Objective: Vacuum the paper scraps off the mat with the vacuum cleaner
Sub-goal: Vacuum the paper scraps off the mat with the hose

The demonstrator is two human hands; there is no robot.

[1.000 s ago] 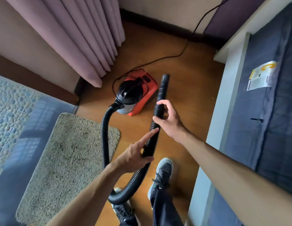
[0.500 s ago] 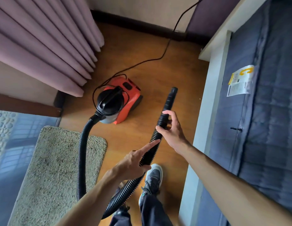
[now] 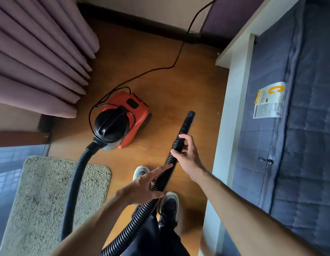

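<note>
the right hand (image 3: pixel 188 157) gripped the black hose (image 3: pixel 135 219) just behind its nozzle (image 3: pixel 186 124) (which pointed toward 12 o'clock). the left hand (image 3: pixel 142 187) held the hose lower down, index finger straight along it. the red vacuum cleaner (image 3: pixel 121 121) sat at 11 o'clock, the mat (image 3: pixel 40 200) at 8 o'clock.

Mauve curtains (image 3: pixel 40 58) hang over a wooden floor (image 3: pixel 142 58) beside a grey mattress (image 3: pixel 298 145).
</note>
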